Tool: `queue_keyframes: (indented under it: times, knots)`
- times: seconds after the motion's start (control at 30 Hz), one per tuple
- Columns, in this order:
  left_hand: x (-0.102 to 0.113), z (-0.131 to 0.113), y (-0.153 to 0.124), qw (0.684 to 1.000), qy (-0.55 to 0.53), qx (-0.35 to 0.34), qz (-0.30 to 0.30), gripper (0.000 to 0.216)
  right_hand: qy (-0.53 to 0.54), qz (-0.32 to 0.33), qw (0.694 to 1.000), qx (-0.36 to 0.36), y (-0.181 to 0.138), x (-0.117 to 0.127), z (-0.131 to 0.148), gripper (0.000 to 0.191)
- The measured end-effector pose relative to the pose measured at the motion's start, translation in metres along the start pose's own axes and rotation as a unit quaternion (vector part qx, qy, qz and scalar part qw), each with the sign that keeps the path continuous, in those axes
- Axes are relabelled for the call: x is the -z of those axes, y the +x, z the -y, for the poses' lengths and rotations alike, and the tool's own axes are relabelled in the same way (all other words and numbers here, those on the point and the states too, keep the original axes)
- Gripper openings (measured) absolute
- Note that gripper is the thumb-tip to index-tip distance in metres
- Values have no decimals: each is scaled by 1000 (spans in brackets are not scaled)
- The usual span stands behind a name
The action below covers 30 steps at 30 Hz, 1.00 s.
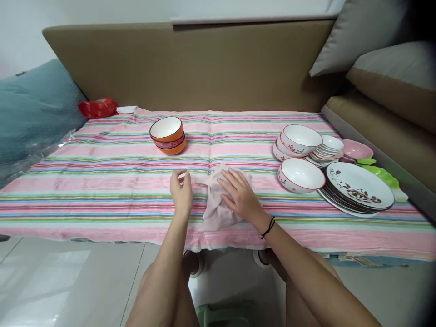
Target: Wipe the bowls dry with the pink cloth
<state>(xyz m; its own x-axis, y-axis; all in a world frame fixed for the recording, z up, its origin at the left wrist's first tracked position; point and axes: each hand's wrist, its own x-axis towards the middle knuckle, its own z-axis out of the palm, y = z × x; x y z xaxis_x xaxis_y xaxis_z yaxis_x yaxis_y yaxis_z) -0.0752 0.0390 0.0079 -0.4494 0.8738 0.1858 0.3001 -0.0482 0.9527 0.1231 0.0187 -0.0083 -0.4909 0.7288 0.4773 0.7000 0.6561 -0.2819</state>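
A crumpled pale pink cloth (214,211) lies on the striped tablecloth (102,181) near its front edge. My right hand (240,195) rests flat on the cloth, fingers stretched out over it. My left hand (181,193) hovers just left of the cloth, fingers loosely apart, holding nothing. A stack of orange bowls (168,135) with white insides stands behind my left hand, further back on the cloth-covered surface.
At the right are white bowls with red rims (300,175), a stack of small dishes (329,147), patterned plates (359,190), a pink bowl (357,149) and green dishes (384,176). A red packet (98,107) lies at the back left. A sofa back rises behind.
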Motion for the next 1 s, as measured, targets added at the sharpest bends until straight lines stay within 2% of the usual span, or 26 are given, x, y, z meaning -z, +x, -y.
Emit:
queue_keyframes:
  times: [0.07,0.13,0.2,0.27,0.37,0.47,0.53,0.63,0.73,0.87,1.0]
  knots:
    - [-1,-8,-6,998,18,-40,40,20,-19,2,1000,-5,0,1,2,44]
    - [-4,-14,-11,989,23,-68,130,22,-34,0,999,-14,0,1,4,48]
    - [-8,-17,-15,972,25,-65,223,24,-43,-9,999,-29,0,0,6,54]
    - [-10,-15,-17,959,39,-58,275,36,-42,-26,997,-55,0,-1,6,62]
    - [-10,-7,-14,951,65,-63,296,51,-11,-83,991,-104,1,0,1,68]
    - [-7,-1,-9,948,72,-54,307,56,65,-154,971,-173,0,5,-14,51]
    - [-6,0,-7,945,72,-46,316,58,135,-169,947,-236,-2,9,-26,39]
    - [-5,0,-7,940,59,-27,334,64,249,-138,896,-341,-7,14,-43,37]
    - [-5,2,-8,939,43,1,341,79,298,-113,856,-408,-11,19,-51,46]
    - [-5,11,-8,946,58,8,318,107,378,-67,822,-421,-10,27,-47,46]
    - [-3,17,-8,940,69,-38,332,114,470,-1,790,-392,-7,39,-41,40]
